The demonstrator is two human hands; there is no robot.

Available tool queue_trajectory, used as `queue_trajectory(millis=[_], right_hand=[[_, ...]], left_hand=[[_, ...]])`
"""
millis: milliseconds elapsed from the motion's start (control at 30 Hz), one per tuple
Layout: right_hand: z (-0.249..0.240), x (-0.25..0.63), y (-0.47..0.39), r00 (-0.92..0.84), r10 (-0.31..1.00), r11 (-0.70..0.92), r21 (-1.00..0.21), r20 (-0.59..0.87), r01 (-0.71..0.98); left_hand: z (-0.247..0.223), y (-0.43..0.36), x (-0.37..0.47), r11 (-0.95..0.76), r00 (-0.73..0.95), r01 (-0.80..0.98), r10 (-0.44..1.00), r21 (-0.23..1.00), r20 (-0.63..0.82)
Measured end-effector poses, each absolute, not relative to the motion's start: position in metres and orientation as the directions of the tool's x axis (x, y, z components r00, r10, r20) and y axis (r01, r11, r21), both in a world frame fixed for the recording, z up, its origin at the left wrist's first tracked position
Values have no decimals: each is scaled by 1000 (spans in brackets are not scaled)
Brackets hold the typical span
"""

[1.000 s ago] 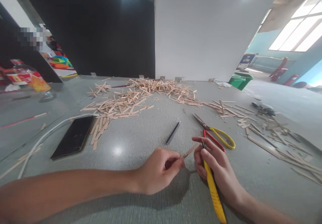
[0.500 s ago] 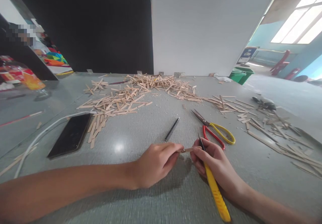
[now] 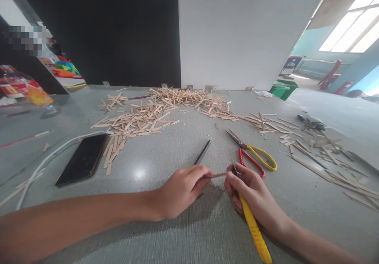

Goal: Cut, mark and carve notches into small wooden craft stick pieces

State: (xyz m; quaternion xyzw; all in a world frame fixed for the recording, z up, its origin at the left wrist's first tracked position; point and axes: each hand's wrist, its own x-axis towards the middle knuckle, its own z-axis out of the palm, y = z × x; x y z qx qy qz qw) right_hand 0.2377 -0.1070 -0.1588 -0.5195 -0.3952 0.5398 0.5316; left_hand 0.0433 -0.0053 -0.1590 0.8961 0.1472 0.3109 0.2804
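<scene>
My left hand [image 3: 182, 189] pinches one end of a thin wooden stick [image 3: 219, 174] just above the grey table [image 3: 166, 232]. My right hand [image 3: 253, 197] grips a yellow utility knife [image 3: 254, 230], its blade tip resting against the stick's other end. Both hands sit close together near the table's front edge. Just beyond them lie a black pen [image 3: 203, 151] and red-and-yellow scissors [image 3: 251, 155].
Heaps of wooden sticks [image 3: 142, 119] spread across the far middle, with longer scraps [image 3: 322, 157] at the right. A black phone [image 3: 83, 159] with a white cable [image 3: 44, 163] lies at the left. A white board [image 3: 237, 34] stands at the back.
The stick has gone from tilted to nearly level. My right hand brought the knife blade up to its end. The view shifted slightly down.
</scene>
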Motion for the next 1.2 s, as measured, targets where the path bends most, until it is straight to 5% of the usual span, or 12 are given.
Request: queue_trajectory(millis=[133,200,333,400,467,567,700,1200], right_hand=[[-157,237,-110,105,979,-127,-930,-172,-346],[-150,242,-110,173,977,-72,-960,-123,-271],[-131,265,-105,288,943,69,-945,166,321],[-125,279,-103,144,944,143,-760,298,633],[-123,288,-101,-94,935,285,-569,341,772],[-126,293,-100,-343,870,469,-380,355,797],[-132,291,-97,-460,778,582,-217,428,783],[-158,290,-95,-445,733,611,-211,515,763]], left_hand=[[-156,-5,45,-758,712,126,518,640,474],[-156,-5,45,-747,699,123,533,653,478],[-157,-5,44,-738,692,99,533,667,487],[-158,-4,44,-740,701,80,518,668,490],[-157,-3,44,-740,713,61,502,669,490],[-156,-2,44,-736,732,41,482,676,481],[-155,-2,44,-727,753,30,468,686,463],[-155,-2,43,-724,772,-9,434,690,465]])
